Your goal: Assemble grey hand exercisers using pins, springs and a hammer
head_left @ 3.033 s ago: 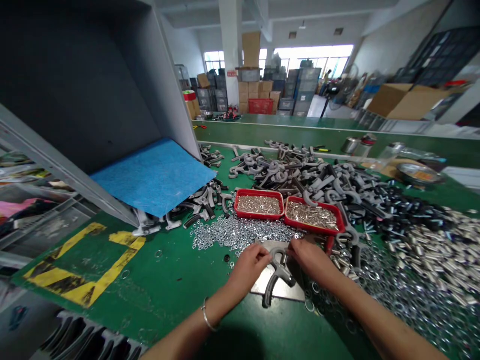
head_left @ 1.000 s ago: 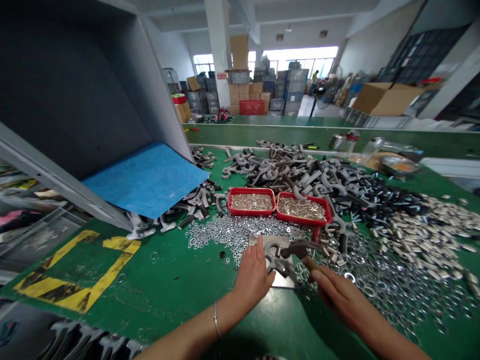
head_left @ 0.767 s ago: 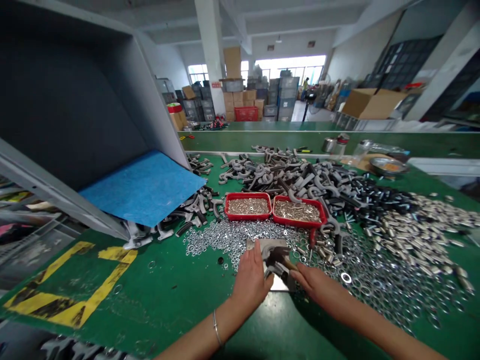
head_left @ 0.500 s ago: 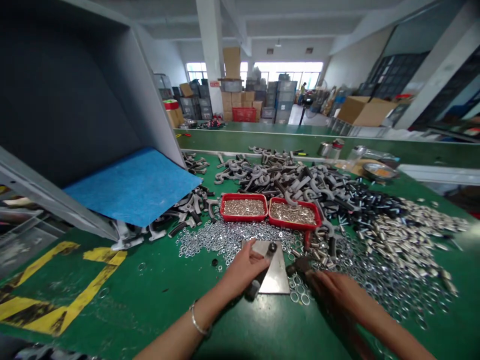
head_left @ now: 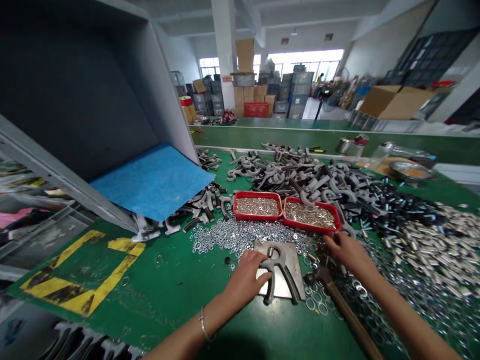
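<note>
My left hand grips a grey spring clamp by one side. Its curved jaws point away from me and its two dark-lined handles spread toward me. The clamp rests over a square metal plate, and a small metal cylinder shows at its jaws. My right hand is closed, fingertips down by the near right corner of the right red tray; what they pinch is hidden. A hammer with a wooden handle lies below that hand, head beside the plate, apart from my fingers.
Washers spread around the plate. Another red tray holds tiny metal parts. Behind are heaped grey clamp pieces; to the right, metal sleeves. A grey bin with a blue sheet stands at left.
My right hand has let go of the hammer and moved up to the tray's corner. The clamp in my left hand has turned from edge-on to lying flat with its handles apart.
</note>
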`<state>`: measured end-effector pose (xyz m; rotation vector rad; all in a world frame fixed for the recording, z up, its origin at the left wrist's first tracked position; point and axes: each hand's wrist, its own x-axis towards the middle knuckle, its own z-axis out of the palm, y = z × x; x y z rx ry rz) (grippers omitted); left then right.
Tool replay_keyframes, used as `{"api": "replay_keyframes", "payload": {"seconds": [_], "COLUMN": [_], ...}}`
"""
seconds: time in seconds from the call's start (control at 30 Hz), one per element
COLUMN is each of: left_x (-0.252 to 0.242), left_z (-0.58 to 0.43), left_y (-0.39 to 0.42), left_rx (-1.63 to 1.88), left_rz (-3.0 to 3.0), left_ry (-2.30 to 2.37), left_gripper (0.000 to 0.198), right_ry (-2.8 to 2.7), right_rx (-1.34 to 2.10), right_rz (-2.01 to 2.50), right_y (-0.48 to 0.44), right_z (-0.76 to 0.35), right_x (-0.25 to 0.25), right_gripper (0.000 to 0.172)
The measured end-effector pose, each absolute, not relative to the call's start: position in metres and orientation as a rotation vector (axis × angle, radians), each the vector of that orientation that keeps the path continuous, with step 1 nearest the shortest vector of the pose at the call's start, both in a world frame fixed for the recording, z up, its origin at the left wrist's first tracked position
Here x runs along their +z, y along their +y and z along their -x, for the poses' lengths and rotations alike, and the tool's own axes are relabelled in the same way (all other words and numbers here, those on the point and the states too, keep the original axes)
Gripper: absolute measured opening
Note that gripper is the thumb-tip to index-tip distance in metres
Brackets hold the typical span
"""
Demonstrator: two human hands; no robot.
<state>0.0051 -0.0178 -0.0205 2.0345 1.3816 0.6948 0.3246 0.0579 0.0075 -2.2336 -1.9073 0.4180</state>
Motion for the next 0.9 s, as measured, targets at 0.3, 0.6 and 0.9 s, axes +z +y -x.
{"api": "replay_keyframes", "payload": {"seconds": [0.3,0.6,0.9], "left_x": [-0.022,-0.015,-0.026], "left_z": [-0.017,-0.010,-0.010], "left_y": [-0.017,-0.014,-0.012], "left_rx": [0.595,0.461,0.547], "left_rz": [-2.023,-2.037,-2.029], "left_ry": [1.531,1.510,1.498], "left_gripper": [0.035,0.030,0.032], "right_ry": [-1.303,-1.289,-1.363], "right_rx": [1.145,1.087,1.082], "right_rz": [1.386,1.414,1.460], "right_y": [0.015,0.011,0.009], "right_z": [-0.237,-0.188,-0.190], "right_x": [0.021,-0.024,-0.027], "right_gripper": [0.028,0.027,0.026]}}
